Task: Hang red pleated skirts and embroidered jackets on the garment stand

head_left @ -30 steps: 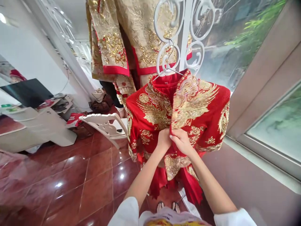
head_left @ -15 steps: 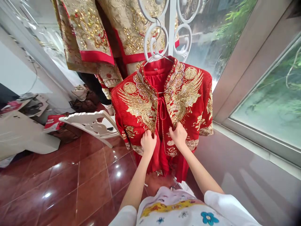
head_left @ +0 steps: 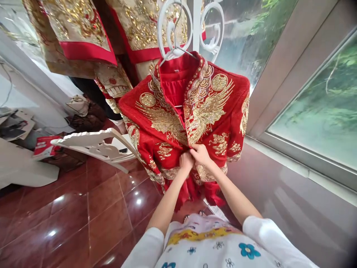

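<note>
A red jacket with gold embroidered wings (head_left: 214, 108) hangs on a white hanger (head_left: 171, 50) from a white scrolled stand (head_left: 195, 22). Its two front panels meet at the middle, low down. My left hand (head_left: 186, 162) pinches the left panel's edge there. My right hand (head_left: 200, 153) grips the right panel's edge, touching the left hand. Both hands are closed on the cloth. A gold and red robe (head_left: 83, 33) hangs behind, above and to the left.
A white carved chair (head_left: 95, 143) stands left of the jacket on the glossy red tile floor (head_left: 69, 208). White furniture (head_left: 19, 171) and papers (head_left: 41, 147) lie at far left. A window (head_left: 315, 108) and its sill run along the right, above a mauve wall.
My hands held the two front edges apart half a second ago; now they have come together at the middle, closing the jacket front. The view has dropped slightly.
</note>
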Motion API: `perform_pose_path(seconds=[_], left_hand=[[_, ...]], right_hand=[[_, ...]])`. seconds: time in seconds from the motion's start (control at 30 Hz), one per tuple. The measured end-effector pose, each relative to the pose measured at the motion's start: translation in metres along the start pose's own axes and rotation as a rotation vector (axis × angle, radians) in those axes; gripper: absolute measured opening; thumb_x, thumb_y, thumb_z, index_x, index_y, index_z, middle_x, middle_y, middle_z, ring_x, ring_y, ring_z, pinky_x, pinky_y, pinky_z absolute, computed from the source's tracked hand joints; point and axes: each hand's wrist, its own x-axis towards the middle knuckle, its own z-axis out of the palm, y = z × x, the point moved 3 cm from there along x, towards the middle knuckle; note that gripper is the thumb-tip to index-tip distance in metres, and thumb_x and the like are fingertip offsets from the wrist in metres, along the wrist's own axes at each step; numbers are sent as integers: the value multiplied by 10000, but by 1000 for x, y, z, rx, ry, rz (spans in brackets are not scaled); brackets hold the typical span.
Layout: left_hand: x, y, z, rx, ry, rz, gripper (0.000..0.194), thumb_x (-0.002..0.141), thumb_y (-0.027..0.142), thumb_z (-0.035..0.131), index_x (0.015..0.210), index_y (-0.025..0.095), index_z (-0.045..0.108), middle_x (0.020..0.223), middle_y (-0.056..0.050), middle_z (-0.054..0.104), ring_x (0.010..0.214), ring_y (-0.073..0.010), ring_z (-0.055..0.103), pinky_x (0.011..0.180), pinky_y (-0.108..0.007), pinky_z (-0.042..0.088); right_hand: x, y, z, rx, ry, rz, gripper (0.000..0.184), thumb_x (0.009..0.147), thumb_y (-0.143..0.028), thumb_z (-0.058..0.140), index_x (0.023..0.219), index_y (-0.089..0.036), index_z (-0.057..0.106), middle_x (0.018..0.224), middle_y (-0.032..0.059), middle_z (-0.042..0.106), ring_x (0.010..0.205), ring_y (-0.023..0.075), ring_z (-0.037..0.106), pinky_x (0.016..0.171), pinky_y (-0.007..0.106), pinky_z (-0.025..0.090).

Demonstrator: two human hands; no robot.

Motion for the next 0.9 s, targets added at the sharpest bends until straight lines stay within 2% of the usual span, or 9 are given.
perform_pose_path(seconds=[0.1, 0.2, 0.33, 0.43, 0.5, 0.57, 0.67, 0.73, 0.9], left_hand=[[18, -10, 7, -54, 20, -36, 129, 777, 115, 509, 751, 126, 635, 762, -139, 654, 861, -234, 632, 791, -288, 456], [20, -18, 11, -153, 54, -55, 136, 794, 131, 498, 811, 132, 634, 857, -153, 661, 934, -246, 616, 871, -325, 435], [-1, -37, 14, -353, 107, -62, 137, 772, 201, 570, 901, 181, 613, 1012, -115, 642, 1042, -225, 566, 955, -326, 395], [-34, -65, 23, -555, 128, -137, 109, 750, 264, 606, 838, 202, 593, 902, -54, 643, 928, -176, 597, 896, -290, 441], [-61, -92, 30, -691, 159, -270, 139, 781, 327, 563, 799, 189, 563, 791, -35, 621, 782, -153, 606, 791, -283, 484], [-87, -123, 38, -813, 203, -457, 205, 809, 379, 515, 782, 176, 530, 749, -36, 598, 695, -141, 596, 699, -277, 498], [-111, -160, 44, -990, 239, -720, 228, 824, 413, 512, 847, 187, 522, 870, -63, 614, 753, -135, 618, 690, -266, 504], [-113, -171, 44, -1127, 239, -814, 228, 845, 420, 499, 930, 212, 536, 1001, -79, 620, 863, -133, 630, 748, -265, 508], [-97, -161, 37, -1426, 241, -836, 186, 888, 309, 471, 983, 205, 592, 1036, -64, 653, 946, -112, 629, 806, -220, 513]], right_hand=[[10, 26, 13, -15, 38, 33, 174, 759, -187, 419, 586, -184, 403, 574, -11, 462, 540, 105, 380, 544, 230, 247], [9, 27, 17, -22, 79, 25, 154, 802, -215, 426, 651, -190, 439, 630, -2, 495, 574, 121, 406, 562, 237, 273], [-7, 22, 19, 61, 147, 29, 190, 865, -300, 421, 718, -193, 478, 695, 15, 526, 635, 141, 455, 604, 249, 334], [-37, 30, 24, 248, 185, 51, 189, 873, -348, 437, 828, -190, 530, 798, 31, 575, 732, 150, 519, 685, 260, 394], [-68, 46, 27, 337, 333, 203, 177, 853, -353, 470, 861, -189, 536, 840, 35, 582, 771, 152, 531, 719, 270, 412], [-104, 71, 28, 414, 598, 490, 203, 792, -345, 555, 924, -195, 517, 948, 44, 572, 856, 153, 526, 769, 274, 418], [-145, 110, 35, 709, 823, 941, 514, 636, -303, 699, 1073, -235, 436, 1154, 41, 519, 1010, 143, 505, 818, 257, 428], [-152, 129, 40, 925, 732, 1075, 535, 587, -300, 720, 1047, -240, 452, 1106, 28, 568, 964, 144, 550, 749, 255, 463], [-146, 138, 42, 1177, 507, 1082, 299, 584, -273, 704, 840, -203, 566, 841, -4, 668, 751, 131, 622, 630, 236, 500]])
